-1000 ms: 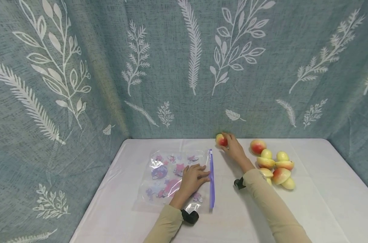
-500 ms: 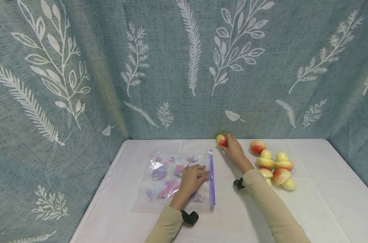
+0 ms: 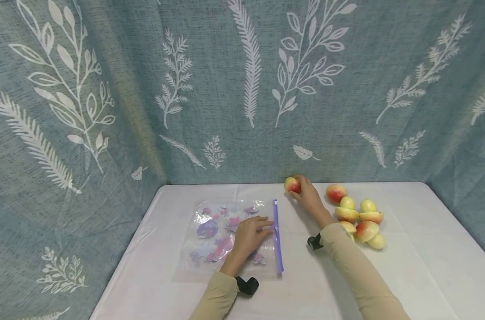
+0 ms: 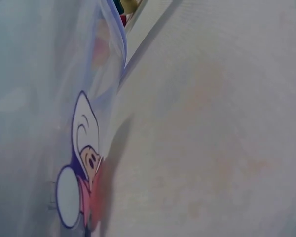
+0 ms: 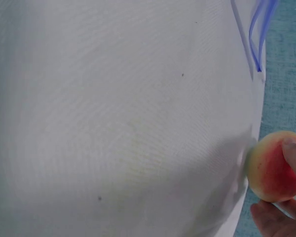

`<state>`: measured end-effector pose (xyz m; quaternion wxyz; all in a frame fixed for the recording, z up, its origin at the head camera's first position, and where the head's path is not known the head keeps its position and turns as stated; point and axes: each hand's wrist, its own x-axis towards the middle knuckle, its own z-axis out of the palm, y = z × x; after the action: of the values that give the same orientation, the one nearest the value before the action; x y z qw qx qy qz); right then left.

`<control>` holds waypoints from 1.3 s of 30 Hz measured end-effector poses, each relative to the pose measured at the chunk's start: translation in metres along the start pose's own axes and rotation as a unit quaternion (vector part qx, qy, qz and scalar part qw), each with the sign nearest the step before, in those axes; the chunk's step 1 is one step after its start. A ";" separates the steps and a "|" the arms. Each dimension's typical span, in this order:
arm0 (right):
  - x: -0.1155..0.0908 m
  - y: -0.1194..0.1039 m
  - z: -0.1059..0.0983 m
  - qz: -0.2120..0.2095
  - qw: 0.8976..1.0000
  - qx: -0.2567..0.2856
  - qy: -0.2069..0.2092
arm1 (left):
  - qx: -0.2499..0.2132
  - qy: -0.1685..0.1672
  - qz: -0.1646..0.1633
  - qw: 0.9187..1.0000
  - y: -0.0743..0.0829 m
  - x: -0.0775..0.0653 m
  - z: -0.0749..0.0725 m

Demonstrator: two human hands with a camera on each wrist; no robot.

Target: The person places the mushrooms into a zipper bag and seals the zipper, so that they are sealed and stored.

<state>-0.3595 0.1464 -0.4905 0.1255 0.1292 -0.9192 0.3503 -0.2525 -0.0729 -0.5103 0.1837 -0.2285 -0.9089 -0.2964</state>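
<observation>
The right hand (image 3: 309, 198) held a fruit (image 3: 292, 185), its thumb and fingers (image 5: 276, 222) curled round the red side, probably because a round thing rolls easily; the fruit was at the back edge of the tabletop (image 3: 312, 275), near the curtain (image 3: 226, 106), and whether it rested there or hung just above could not be told. The left hand (image 3: 247, 236) lay over the clear bag (image 3: 206, 256), its fingers reaching the purple zip (image 3: 280, 258); whether they pinched the film or only touched it could not be told; such light film would likely slide if left alone. The bag lay with its zip towards the fruit, the zip's edge lifted from the tabletop; another fruit (image 3: 336, 194) and several mushroom-like pieces (image 3: 371, 211) sat at the right, well apart from the bag, which seemed to leave room between for the arm.
</observation>
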 end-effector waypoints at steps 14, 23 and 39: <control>-0.003 -0.002 -0.006 0.001 1.000 0.014 0.008 | -0.008 -0.001 -0.004 1.000 0.002 0.003 -0.003; -0.008 -0.001 -0.011 -0.028 0.999 0.024 0.013 | -0.014 -0.024 -0.022 0.999 0.001 0.005 -0.004; -0.016 -0.003 -0.017 -0.066 0.997 0.034 0.026 | -0.032 -0.057 -0.040 0.997 0.004 0.010 -0.012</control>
<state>-0.3407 0.1584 -0.4813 0.1679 0.1848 -0.8927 0.3752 -0.2563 -0.0742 -0.4940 0.1126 -0.2138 -0.9163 -0.3193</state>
